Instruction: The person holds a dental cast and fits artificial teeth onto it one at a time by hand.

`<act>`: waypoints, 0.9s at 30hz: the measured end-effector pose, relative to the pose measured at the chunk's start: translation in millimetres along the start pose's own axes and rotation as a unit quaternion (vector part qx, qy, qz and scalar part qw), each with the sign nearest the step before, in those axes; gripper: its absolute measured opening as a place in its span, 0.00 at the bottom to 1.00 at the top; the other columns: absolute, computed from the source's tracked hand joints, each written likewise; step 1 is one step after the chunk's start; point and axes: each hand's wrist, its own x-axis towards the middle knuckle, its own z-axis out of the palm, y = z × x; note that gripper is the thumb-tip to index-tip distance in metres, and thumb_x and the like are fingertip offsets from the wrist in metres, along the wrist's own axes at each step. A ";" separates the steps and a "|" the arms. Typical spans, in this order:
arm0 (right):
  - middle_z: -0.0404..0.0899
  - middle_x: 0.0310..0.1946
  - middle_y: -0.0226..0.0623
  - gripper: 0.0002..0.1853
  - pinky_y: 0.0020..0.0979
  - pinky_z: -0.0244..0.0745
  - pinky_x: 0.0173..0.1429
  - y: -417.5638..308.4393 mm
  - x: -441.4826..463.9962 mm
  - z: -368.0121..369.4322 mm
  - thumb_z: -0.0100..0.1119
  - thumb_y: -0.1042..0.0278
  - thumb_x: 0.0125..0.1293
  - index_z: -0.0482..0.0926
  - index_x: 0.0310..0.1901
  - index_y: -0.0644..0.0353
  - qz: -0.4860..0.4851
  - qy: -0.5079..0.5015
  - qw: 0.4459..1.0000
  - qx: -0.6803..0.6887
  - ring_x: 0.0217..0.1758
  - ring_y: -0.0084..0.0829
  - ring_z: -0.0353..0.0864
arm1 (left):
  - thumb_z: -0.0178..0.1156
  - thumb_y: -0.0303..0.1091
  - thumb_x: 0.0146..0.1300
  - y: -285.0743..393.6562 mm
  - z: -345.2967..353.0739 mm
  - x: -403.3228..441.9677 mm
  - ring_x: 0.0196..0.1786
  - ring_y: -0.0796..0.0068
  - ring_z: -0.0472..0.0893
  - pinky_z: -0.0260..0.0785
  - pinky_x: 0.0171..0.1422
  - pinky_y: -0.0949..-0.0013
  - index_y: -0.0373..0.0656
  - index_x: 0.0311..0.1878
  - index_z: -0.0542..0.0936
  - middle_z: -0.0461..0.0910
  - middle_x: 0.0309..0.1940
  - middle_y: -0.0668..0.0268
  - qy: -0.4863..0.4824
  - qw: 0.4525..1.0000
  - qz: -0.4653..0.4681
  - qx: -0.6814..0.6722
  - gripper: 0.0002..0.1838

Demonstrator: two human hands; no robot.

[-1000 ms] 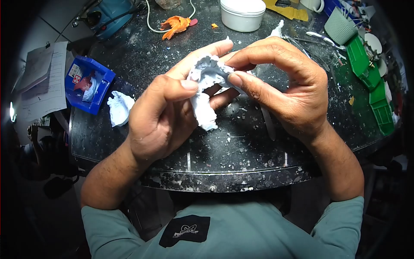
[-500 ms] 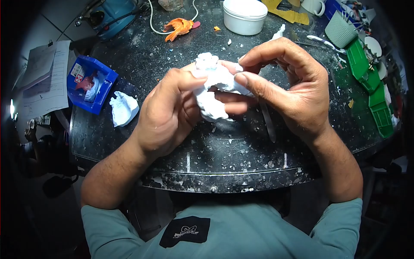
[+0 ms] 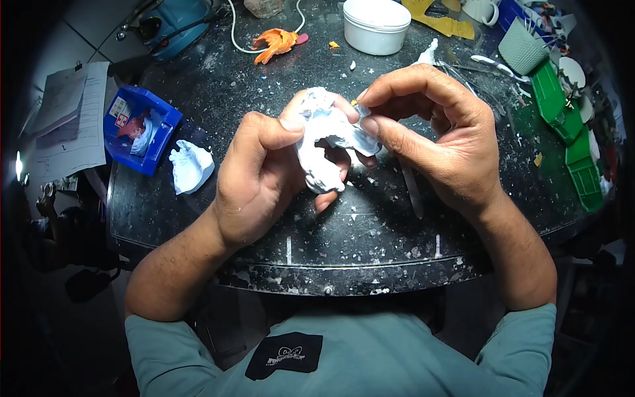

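The L hand [image 3: 248, 169] held a white lumpy pc [image 3: 322, 126], thumb on its 10 o'clock edge & fingers round behind, prob. so it didn't wobble. The pc was at 3 o'clock from the L palm, touching, & looked lifted off the black bench [image 3: 350, 238].

The R hand [image 3: 463, 149] was at 3 o'clock of the pc, w/ thumb & first finger pinched on a tiny pale bit [image 3: 363, 111] (too small to tell what it was). Couldn't tell if those fingertips touched the pc too. Both hands met mid-bench, maybe so the eyes could see well.

At 9 o'clock from the L hand sat another white chunk [image 3: 192, 167], w/ a blue bin [image 3: 163, 147] at its 10 o'clock. A thin flat tool [image 3: 413, 188] lay at 4 o'clock of the pc, prob. near for easy grabbing. A white tub [image 3: 376, 38] stood at 1 o'clock, maybe to leave room.
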 end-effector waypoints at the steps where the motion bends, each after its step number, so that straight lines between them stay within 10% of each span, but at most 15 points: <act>1: 0.84 0.43 0.37 0.13 0.28 0.78 0.57 -0.8 -0.1 0.6 0.69 0.79 0.61 0.81 0.47 0.67 0.004 0.003 1.000 0.001 0.48 0.25 0.83 | 0.36 0.51 0.65 -2.5 -7.8 1.9 0.44 0.63 0.76 0.75 0.38 0.64 0.31 0.66 0.62 0.75 0.49 0.41 -0.020 0.999 -0.002 0.034 0.35; 27: 0.86 0.42 0.40 0.11 0.28 0.74 0.55 -1.7 0.2 1.4 0.70 0.77 0.60 0.85 0.45 0.67 -0.027 0.008 1.000 -0.012 0.46 0.27 0.82 | 0.37 0.50 0.64 -8.9 -1.6 -8.4 0.46 0.57 0.77 0.71 0.53 0.58 0.32 0.71 0.58 0.75 0.50 0.47 0.020 0.986 0.020 0.164 0.38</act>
